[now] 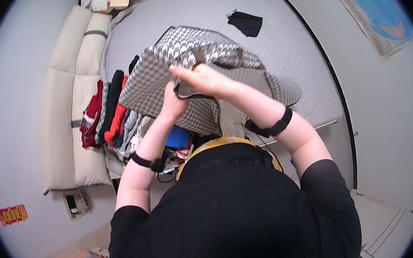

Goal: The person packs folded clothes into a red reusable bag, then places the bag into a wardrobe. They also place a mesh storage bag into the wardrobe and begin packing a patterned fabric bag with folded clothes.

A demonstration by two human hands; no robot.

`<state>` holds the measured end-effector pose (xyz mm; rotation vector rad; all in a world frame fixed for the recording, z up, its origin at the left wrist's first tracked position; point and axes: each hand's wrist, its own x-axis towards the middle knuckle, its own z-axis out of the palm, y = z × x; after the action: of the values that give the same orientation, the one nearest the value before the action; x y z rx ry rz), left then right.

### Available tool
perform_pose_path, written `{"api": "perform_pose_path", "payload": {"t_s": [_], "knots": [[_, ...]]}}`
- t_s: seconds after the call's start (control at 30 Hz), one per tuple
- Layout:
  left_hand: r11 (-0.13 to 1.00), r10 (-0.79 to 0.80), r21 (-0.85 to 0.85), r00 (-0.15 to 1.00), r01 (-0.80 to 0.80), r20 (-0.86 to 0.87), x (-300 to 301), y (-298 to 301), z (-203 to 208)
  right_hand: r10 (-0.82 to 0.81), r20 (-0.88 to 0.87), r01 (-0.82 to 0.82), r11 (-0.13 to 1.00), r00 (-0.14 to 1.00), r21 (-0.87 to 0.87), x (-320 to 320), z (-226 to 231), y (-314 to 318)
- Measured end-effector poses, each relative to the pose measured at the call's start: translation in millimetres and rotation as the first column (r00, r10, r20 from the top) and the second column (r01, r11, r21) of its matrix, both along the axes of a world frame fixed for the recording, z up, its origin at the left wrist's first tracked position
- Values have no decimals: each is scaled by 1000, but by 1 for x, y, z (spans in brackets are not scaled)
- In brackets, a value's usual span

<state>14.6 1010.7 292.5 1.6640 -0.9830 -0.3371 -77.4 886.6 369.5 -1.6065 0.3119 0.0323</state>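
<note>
Presently pinching houndstooth fabric bag point(146, 81) between fingers of right hand point(202, 80), touching it with left hand point(174, 102) of indiscernible finger state.

Both our arms reach forward from the chest, elbows bent, and bring the hands close together ahead of us. Our left forearm point(151, 141) rises steeply, leaning slightly inward, to the left hand point(174, 103), whose fingertips are hidden. Our right forearm point(260, 109) slants across from the right, and the right hand point(203, 80) sits farther forward, just beside the left, with one digit stretched leftward. Both hands are bent in a grip.
</note>
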Motion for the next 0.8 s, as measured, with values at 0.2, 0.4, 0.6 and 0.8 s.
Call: {"api": "perform_pose_path", "payload": {"t_s": [0.2,0.4,0.6,0.8], "knots": [[953,51,-268,948,-140,-315,-1,-3,-13,-6,340,101,959,940,-264,-7,-29,-7],[900,-77,-379,776,-216,-626,39,18,4,-411,-146,163,627,900,-762,-42,-85,-58],[935,-82,-315,767,-161,-636,44,30,6,-708,19,365,340,706,-867,-71,-121,-140],[952,-270,-298,651,69,-710,53,38,2,-768,510,711,-103,388,-696,-84,-104,-200]]}}
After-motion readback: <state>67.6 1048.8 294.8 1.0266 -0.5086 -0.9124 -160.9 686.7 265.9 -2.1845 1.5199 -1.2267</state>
